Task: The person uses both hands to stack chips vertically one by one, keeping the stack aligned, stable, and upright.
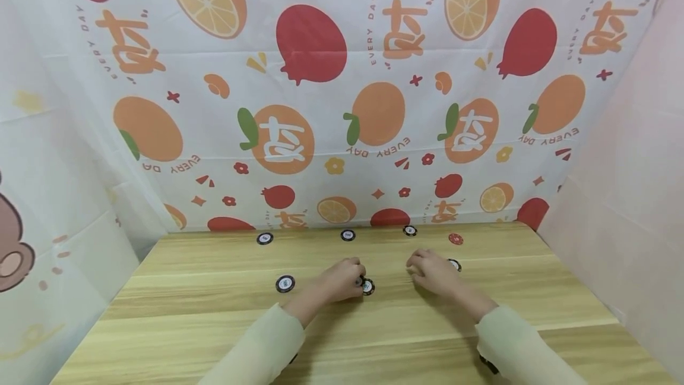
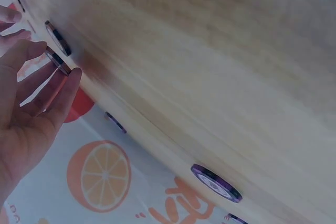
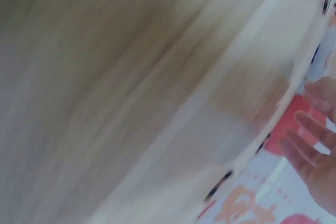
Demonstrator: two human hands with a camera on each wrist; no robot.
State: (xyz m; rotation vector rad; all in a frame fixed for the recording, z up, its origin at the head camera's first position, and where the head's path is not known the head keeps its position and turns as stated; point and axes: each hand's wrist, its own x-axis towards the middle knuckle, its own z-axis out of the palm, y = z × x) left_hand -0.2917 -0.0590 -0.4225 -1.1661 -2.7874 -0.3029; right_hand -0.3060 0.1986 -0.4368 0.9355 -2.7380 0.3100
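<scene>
Black chip [image 1: 361, 281] partly behind left hand [image 1: 343, 280]

Smooth wood-grain tbl [image 1: 406, 337], plastic-look chips [image 1: 285, 283]

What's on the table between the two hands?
Head view: one black-edged chip, right beside the left hand; bare wood from there to the right hand.

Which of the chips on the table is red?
The red chip at the right end of the far row, beyond the right hand. The others in view have dark rims, like its left neighbour.
</scene>
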